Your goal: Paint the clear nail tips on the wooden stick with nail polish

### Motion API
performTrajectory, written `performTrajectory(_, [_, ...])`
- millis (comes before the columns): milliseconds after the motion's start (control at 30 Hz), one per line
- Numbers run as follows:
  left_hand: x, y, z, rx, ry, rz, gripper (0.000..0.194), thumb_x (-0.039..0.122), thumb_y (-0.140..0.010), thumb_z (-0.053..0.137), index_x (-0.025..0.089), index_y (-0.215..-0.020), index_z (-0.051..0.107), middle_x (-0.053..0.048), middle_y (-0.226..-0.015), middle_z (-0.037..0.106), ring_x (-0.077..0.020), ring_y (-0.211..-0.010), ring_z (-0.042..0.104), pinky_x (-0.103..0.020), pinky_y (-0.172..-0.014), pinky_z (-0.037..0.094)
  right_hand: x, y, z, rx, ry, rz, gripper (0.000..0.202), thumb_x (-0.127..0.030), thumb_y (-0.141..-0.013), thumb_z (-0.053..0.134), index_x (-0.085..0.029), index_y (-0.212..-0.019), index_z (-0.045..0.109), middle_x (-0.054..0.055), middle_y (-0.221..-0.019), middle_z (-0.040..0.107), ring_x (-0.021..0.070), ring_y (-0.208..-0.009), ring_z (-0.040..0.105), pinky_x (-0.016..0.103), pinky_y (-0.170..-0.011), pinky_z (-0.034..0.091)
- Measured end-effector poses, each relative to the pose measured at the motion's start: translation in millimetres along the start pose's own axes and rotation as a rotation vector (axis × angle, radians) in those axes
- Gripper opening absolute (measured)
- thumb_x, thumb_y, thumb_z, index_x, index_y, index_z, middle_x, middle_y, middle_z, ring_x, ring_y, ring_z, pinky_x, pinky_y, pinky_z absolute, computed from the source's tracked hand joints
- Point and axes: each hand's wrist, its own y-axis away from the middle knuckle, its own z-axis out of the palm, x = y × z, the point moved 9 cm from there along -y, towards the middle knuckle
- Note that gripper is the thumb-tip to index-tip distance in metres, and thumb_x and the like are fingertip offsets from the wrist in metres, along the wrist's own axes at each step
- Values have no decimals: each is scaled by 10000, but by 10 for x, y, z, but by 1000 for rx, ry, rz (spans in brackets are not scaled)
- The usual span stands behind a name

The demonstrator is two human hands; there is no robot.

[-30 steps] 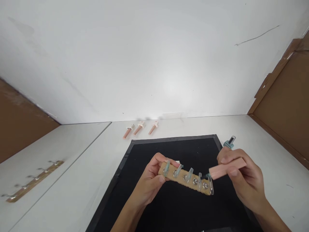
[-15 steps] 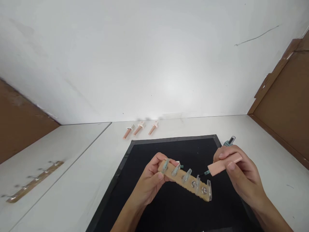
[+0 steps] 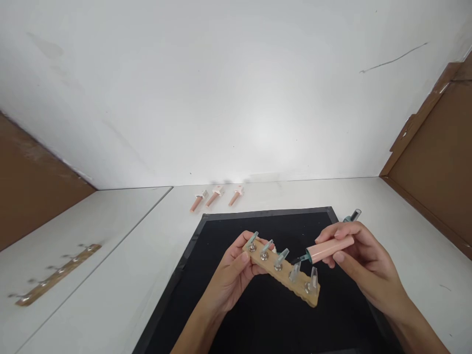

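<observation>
My left hand (image 3: pixel 233 270) is closed on the left end of a wooden nail-tip stand (image 3: pixel 285 281), which slants down to the right. Several clear nail tips (image 3: pixel 282 256) stand on its metal bases; some look faintly teal. Behind the stand, by my left fingers, is a small white and teal item, mostly hidden. Between the fingers of my right hand (image 3: pixel 368 260) is a nail polish brush (image 3: pixel 328 250) with a pink handle. Its dark bristles are beside the second nail tip from the right; I cannot tell if they touch. A teal item with a silver end (image 3: pixel 355 215) shows behind my right hand.
Under my hands lies a black mat (image 3: pixel 236 324) with a grey border. Three pink-capped bottles (image 3: pixel 214 195) lie beyond it near the white wall. Another wooden stand (image 3: pixel 59 275) with metal holders is at the left. Brown cardboard panels (image 3: pixel 435 152) rise on both sides.
The stand has tipped, so its metal bases show more and the nail tips point more upward. My right hand has brought the brush a little left and up along the row.
</observation>
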Motion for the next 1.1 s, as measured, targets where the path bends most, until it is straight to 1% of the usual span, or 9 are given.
performTrajectory(100, [-1,-1,-46,39,-22,8,252,336,-685,752,178,-837,627,-17,-818,733,-139,-703,682,-202,-604,561,16,-7,-39,48,-15,9,53,-248,-888,585,-289,-922,591,41,-943,637,147,-702,577,261,-594,541])
performTrajectory(233, [-7,-3,-74,67,-42,-1,271,347,-669,762,174,-825,623,-25,-819,730,-146,-697,678,-215,-603,560,23,-34,-60,47,-30,13,29,-241,-850,636,-256,-825,630,42,-898,640,137,-646,567,247,-543,536])
performTrajectory(400, [-11,-2,-50,61,-25,-14,248,333,-675,761,175,-815,630,-19,-823,729,-140,-710,680,-215,-626,561,79,-50,-65,42,-122,64,44,-242,-837,657,-248,-818,618,27,-895,650,105,-594,536,215,-528,513])
performTrajectory(567, [-40,1,-31,37,-53,-33,236,342,-703,736,175,-822,618,-27,-828,712,-150,-718,672,-231,-642,554,133,-56,-67,49,-104,131,109,-306,-846,637,-238,-809,561,29,-855,657,114,-565,527,226,-496,492])
performTrajectory(733, [-61,-4,-27,19,-48,-38,221,323,-715,729,180,-842,617,-29,-848,714,-155,-722,678,-244,-656,557,155,-51,-40,-13,-90,138,99,-300,-871,606,-243,-836,532,32,-862,637,126,-608,531,240,-535,488])
performTrajectory(867, [-62,-10,-21,9,-20,-29,206,310,-723,723,179,-853,633,-31,-857,730,-157,-726,690,-243,-652,567,175,-33,10,-71,-100,149,71,-283,-904,559,-257,-848,525,10,-884,600,123,-672,561,240,-602,492])
performTrajectory(967, [-61,-10,-6,-3,4,-27,204,294,-718,731,177,-856,636,-27,-854,735,-148,-731,692,-236,-658,567,167,-19,28,-76,-90,150,68,-276,-910,552,-266,-853,516,-4,-900,585,119,-719,573,236,-649,488])
performTrajectory(1100, [-63,-5,6,-14,15,-30,178,273,-723,729,177,-839,636,-15,-847,739,-133,-731,692,-218,-662,563,146,1,18,-46,-34,149,79,-289,-913,543,-266,-846,508,-1,-902,567,131,-739,572,255,-678,486])
